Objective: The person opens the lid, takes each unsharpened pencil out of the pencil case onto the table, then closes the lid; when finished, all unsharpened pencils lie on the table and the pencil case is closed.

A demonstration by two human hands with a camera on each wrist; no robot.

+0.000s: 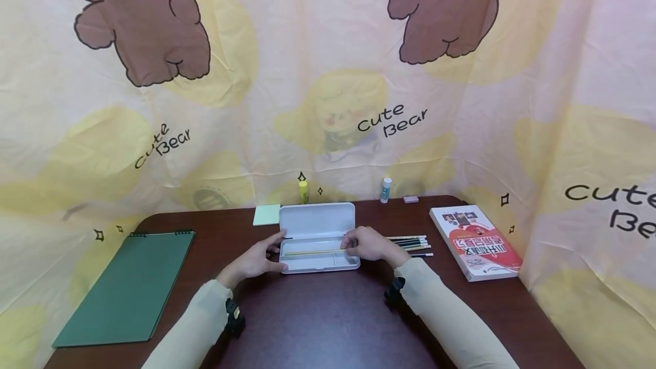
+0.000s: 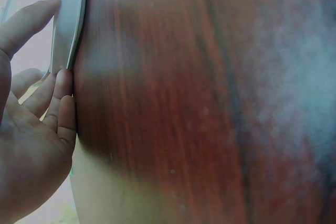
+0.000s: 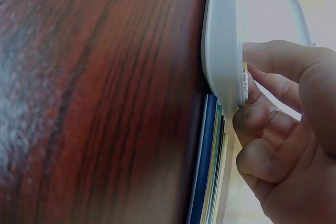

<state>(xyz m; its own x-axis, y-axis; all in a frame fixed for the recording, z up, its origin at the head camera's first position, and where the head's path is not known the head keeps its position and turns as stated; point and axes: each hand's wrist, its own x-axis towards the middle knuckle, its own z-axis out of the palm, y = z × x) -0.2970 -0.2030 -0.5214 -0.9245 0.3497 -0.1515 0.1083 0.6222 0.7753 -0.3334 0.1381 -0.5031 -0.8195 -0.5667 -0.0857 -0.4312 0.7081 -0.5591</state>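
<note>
A white pencil case (image 1: 320, 263) lies with its lid (image 1: 318, 220) raised on the dark wooden table. My left hand (image 1: 254, 257) holds the case by its left end. The thumb is at the front corner; the other fingers reach toward the back. Inside the case, a yellow pencil (image 1: 307, 253) lies lengthwise. My right hand (image 1: 370, 244) reaches over the case's right end and pinches that pencil near its right end. In the right wrist view, a bit of the pencil (image 3: 245, 80) shows by the fingers, its tip hidden.
Several more pencils (image 1: 415, 242) lie right of the case. A red-and-white book (image 1: 482, 244) is farther right, a green spiral pad (image 1: 128, 289) at left. Behind are pale sticky notes (image 1: 266, 215), a yellow highlighter (image 1: 303, 192), a glue stick (image 1: 385, 191) and an eraser (image 1: 410, 200).
</note>
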